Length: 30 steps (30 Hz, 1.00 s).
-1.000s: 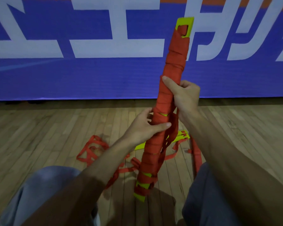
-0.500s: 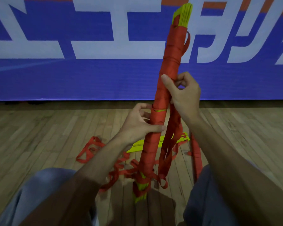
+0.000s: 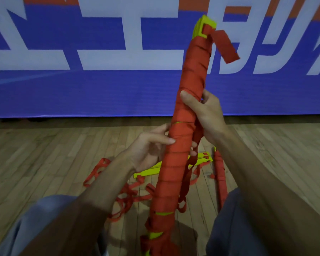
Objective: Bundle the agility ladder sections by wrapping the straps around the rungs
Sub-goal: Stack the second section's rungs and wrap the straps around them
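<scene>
A tall bundle of yellow rungs [image 3: 204,24] wound in red strap [image 3: 190,76] stands upright between my knees, its lower end near the floor. My left hand [image 3: 148,145] grips the bundle at mid height, thumb across the front. Just above it, my right hand [image 3: 205,111] holds the bundle's right side and pinches a loose length of red strap [image 3: 187,174] that hangs down beside the bundle. A short strap tail [image 3: 224,46] sticks out from the slot in the top rung.
Loose yellow rungs [image 3: 201,160] and tangled red strap [image 3: 98,170] lie on the wooden floor [image 3: 44,154] in front of me. Another wrapped red bundle [image 3: 220,174] lies by my right knee. A blue banner wall [image 3: 81,93] stands beyond.
The bundle has turned about its long axis, so the top rung's slot and strap tail now face right. My right hand has shifted round the bundle with the loose strap.
</scene>
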Each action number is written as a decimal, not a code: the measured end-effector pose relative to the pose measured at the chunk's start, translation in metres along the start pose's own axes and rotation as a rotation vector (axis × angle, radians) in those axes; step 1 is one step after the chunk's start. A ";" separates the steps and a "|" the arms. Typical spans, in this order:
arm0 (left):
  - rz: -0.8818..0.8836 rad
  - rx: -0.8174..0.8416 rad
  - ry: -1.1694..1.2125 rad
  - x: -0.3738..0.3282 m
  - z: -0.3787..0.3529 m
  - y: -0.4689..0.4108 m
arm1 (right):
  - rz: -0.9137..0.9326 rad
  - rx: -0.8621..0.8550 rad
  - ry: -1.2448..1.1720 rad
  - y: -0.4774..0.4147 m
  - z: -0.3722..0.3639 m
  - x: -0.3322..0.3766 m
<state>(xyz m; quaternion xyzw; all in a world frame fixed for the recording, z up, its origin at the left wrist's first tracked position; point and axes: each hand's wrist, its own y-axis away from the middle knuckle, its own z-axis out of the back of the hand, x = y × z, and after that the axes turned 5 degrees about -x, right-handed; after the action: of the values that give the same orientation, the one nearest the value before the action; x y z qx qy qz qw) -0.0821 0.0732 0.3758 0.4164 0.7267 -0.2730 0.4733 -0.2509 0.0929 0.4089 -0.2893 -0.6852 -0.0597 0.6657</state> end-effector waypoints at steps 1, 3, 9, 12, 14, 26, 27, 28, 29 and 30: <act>0.023 -0.001 -0.020 0.001 -0.001 -0.001 | 0.003 -0.012 -0.003 0.000 0.000 0.000; 0.051 -0.078 -0.115 0.003 -0.004 -0.003 | -0.004 -0.035 -0.007 0.001 -0.001 -0.003; 0.021 -0.465 -0.510 0.014 -0.013 -0.009 | -0.048 -0.220 0.176 -0.007 -0.008 -0.020; -0.044 -0.573 -0.685 0.021 -0.018 -0.013 | -0.068 -0.286 0.291 -0.009 -0.007 -0.026; -0.111 -0.618 -0.808 0.026 -0.019 -0.013 | -0.075 -0.280 0.329 -0.007 -0.008 -0.029; -0.146 -0.540 -0.472 0.018 0.002 -0.011 | -0.204 0.072 0.270 -0.001 0.000 -0.018; -0.121 -0.540 -0.410 0.014 0.003 -0.011 | -0.192 0.109 0.259 -0.002 0.002 -0.020; -0.099 -0.532 -0.362 0.011 0.004 -0.010 | -0.180 0.154 0.262 -0.003 0.004 -0.022; -0.084 -0.521 -0.329 0.007 0.005 -0.009 | -0.175 0.203 0.275 -0.004 0.005 -0.023; -0.077 -0.513 -0.308 0.004 0.004 -0.008 | -0.176 0.254 0.281 -0.005 0.007 -0.022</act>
<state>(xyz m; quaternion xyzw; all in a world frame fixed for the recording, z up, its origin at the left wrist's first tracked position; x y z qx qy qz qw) -0.0878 0.0668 0.3708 0.2094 0.7069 -0.1583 0.6568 -0.2607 0.0855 0.3887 -0.1307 -0.6101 -0.0705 0.7783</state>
